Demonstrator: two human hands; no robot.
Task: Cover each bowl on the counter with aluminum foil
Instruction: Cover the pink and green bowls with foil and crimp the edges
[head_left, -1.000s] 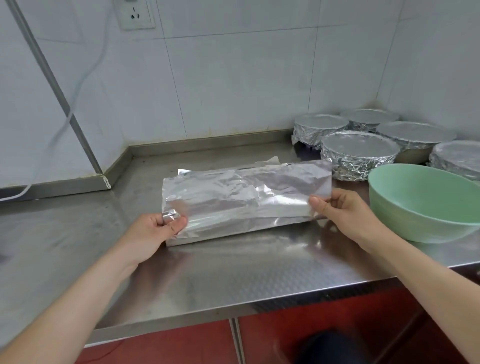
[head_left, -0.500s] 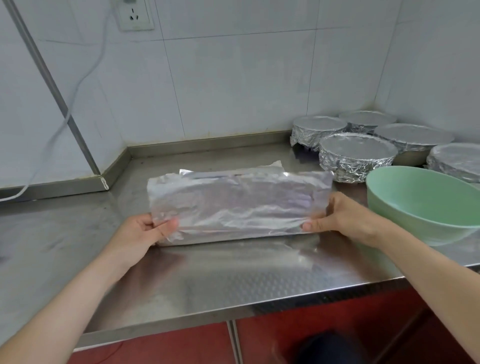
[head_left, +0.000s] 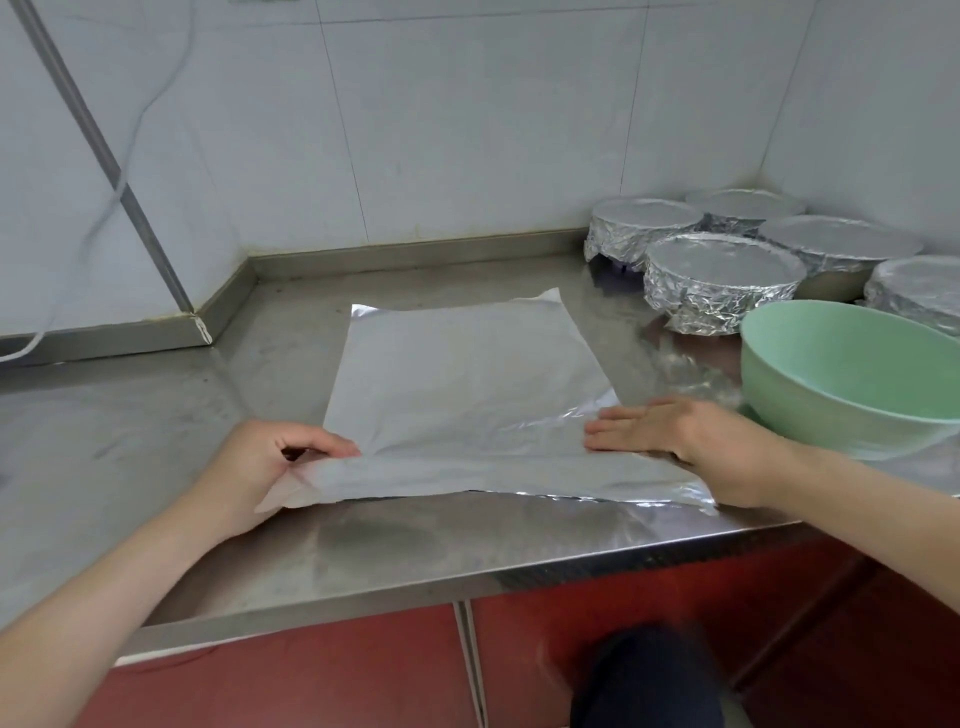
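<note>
A sheet of aluminum foil lies spread flat on the steel counter, its near edge slightly lifted. My left hand pinches the foil's near left corner between thumb and fingers. My right hand presses flat, fingers straight, on the foil's near right part. An uncovered mint-green bowl stands just right of my right hand. Behind it, several bowls wrapped in foil are grouped in the back right corner.
White tiled walls enclose the counter at the back and right. A slanted metal pipe and a white cable run down the left wall. The counter's front edge sits above red cabinet doors.
The foil was folded and held upright between both hands; now it is unfolded and lies flat on the counter. My right hand went from gripping its end to pressing flat on it.
</note>
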